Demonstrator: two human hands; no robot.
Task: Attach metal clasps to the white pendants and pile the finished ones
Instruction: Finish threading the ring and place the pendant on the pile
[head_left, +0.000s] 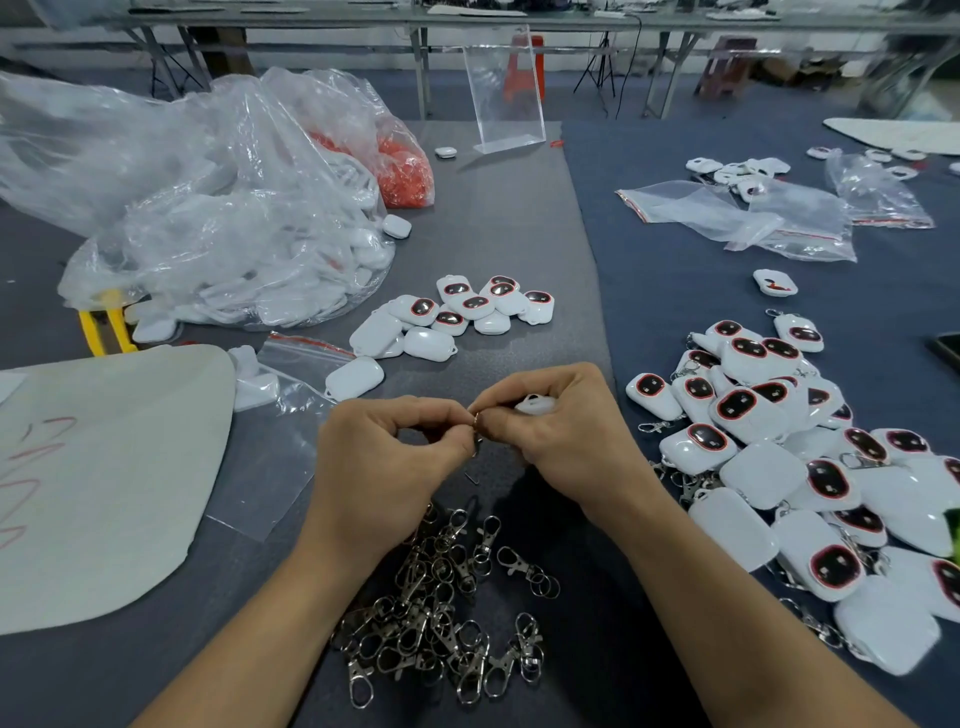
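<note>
Two hands close together over the grey table (519, 218). Left hand (384, 457) curled up, fingers pinched on a small metal clasp (477, 421), right where both hands meet. Right hand (561, 431) curled too, pinching the same clasp and holding a white pendant (535, 404), mostly hidden behind the fingers. A heap of loose clasps (447, 613) on the table, just below the hands and between the arms. A big pile of finished pendants (810, 478) off to the right, with clasps poking out at the edges. A small bunch of plain pendants (452, 317) above the hands, no clasps showing. A big clear bag (218, 218) at top left, full of white pieces. A white sheet (104, 467) with red marks lying flat on the left.
</note>
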